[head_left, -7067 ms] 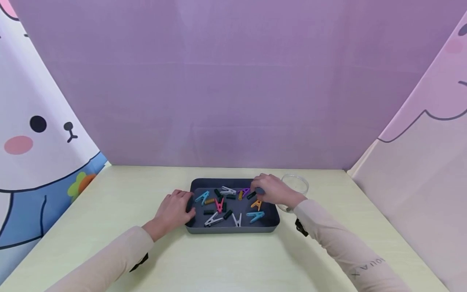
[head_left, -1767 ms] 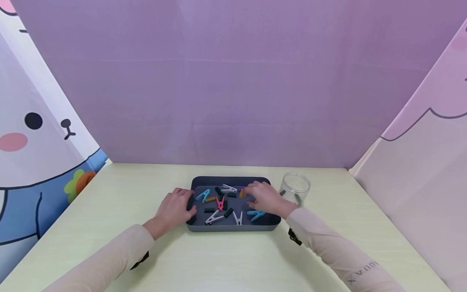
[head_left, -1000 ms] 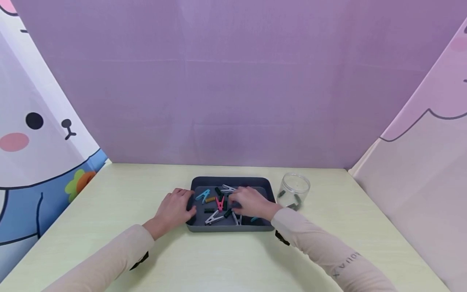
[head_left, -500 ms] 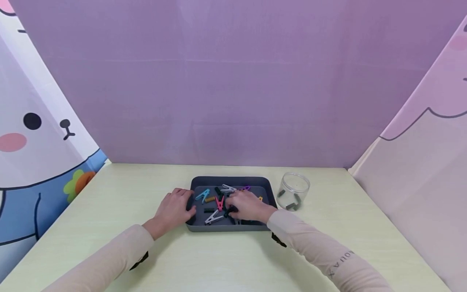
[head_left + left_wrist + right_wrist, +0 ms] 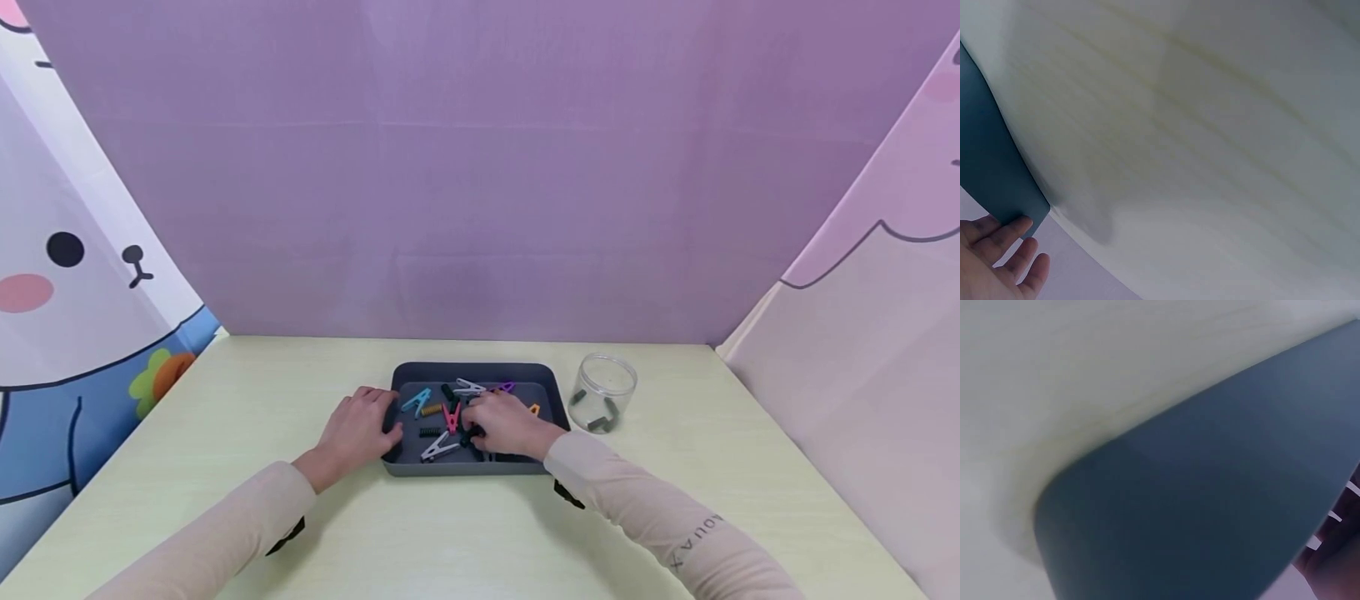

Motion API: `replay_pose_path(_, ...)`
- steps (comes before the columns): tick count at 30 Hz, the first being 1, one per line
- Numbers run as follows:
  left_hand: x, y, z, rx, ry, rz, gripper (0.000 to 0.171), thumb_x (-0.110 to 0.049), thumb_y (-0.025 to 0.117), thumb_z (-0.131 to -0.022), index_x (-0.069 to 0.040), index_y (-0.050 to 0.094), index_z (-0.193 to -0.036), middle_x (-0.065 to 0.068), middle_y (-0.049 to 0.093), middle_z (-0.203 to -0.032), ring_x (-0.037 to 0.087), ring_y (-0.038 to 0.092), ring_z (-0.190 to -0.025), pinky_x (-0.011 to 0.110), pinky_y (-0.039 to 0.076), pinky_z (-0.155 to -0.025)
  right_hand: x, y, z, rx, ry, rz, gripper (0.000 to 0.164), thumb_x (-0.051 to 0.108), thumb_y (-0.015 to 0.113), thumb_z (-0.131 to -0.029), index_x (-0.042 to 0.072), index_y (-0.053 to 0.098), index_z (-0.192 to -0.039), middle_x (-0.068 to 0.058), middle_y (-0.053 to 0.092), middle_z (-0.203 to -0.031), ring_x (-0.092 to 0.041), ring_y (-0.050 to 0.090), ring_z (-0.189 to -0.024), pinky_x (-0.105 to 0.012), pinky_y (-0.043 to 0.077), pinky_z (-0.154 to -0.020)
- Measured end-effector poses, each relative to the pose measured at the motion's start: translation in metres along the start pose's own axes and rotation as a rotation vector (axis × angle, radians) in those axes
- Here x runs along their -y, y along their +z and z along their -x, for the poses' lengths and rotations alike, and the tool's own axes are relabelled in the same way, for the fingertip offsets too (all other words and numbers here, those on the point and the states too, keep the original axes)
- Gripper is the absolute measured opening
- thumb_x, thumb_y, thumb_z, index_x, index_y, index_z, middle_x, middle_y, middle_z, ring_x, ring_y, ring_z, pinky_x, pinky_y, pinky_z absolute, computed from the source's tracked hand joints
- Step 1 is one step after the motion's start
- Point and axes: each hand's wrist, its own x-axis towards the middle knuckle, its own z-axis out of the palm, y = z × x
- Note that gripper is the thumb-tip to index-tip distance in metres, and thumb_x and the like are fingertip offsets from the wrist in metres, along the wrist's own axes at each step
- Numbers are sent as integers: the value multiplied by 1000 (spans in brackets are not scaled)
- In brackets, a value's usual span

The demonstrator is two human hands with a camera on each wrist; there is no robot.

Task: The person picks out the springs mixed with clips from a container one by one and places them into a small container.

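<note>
In the head view, a dark grey tray (image 5: 480, 470) holds clothespins and small ribbed, spring-like pieces. My left hand (image 5: 362, 429) grips the tray's left rim, its thumb over the edge; the left wrist view shows the fingers (image 5: 1017, 226) at the tray corner. My right hand (image 5: 510, 423) reaches into the middle of the tray, fingertips pinching a dark green spring-like piece (image 5: 467, 438). Beside it lie a pink clothespin (image 5: 452, 417) and a white clothespin (image 5: 438, 448). The hand hides part of the tray's right half. In the right wrist view, the tray wall blocks most of the hand.
Right of the tray stands a clear round jar (image 5: 603, 393) with several dark green pieces in it. Farther left in the tray are a blue clothespin (image 5: 417, 403), a yellow ribbed piece (image 5: 432, 410) and a dark one (image 5: 430, 432). A purple curtain (image 5: 480, 183) backs the table.
My right hand has moved left from the tray's right side to its middle and settled at the dark green piece. The jar has come into fuller view. My left hand stays on the rim.
</note>
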Motion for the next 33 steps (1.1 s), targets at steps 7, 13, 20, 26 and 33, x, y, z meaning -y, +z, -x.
replay_pose_path(7,0,-1,0,3,-2,2,47,-33,65,-78,-4,60,-114,12,63,-112,31,54,-107,47,46,-87,2,0,-1,1,-5,19,10,21,69,-79,20,68,-88,6,65,-91,-12,58,-86,-35,48,-85)
replay_pose_path(13,0,-1,0,0,4,6,46,-33,65,-78,-4,60,-113,12,64,-112,31,54,-106,47,46,-86,2,0,-1,2,-5,39,9,23,69,-79,21,67,-87,6,65,-90,-12,58,-87,-35,48,-84)
replay_pose_path(20,0,-2,0,-2,8,6,47,-33,65,-78,-4,60,-113,12,64,-112,31,54,-106,48,46,-86,0,-4,0,-7,-9,53,10,23,70,-79,21,67,-89,7,65,-91,-11,59,-89,-37,47,-88)
replay_pose_path(26,0,-2,1,-4,10,6,47,-33,65,-77,-4,60,-113,12,64,-111,31,54,-106,48,46,-86,-5,-9,3,-32,-24,58,11,24,69,-80,22,68,-91,8,65,-91,-10,58,-86,-33,49,-79)
replay_pose_path(33,0,-1,1,0,5,4,47,-34,65,-78,-4,59,-114,12,63,-112,31,54,-107,48,46,-87,-12,-19,7,-50,-17,28,11,25,68,-81,21,68,-91,9,65,-91,-10,56,-84,-34,48,-75)
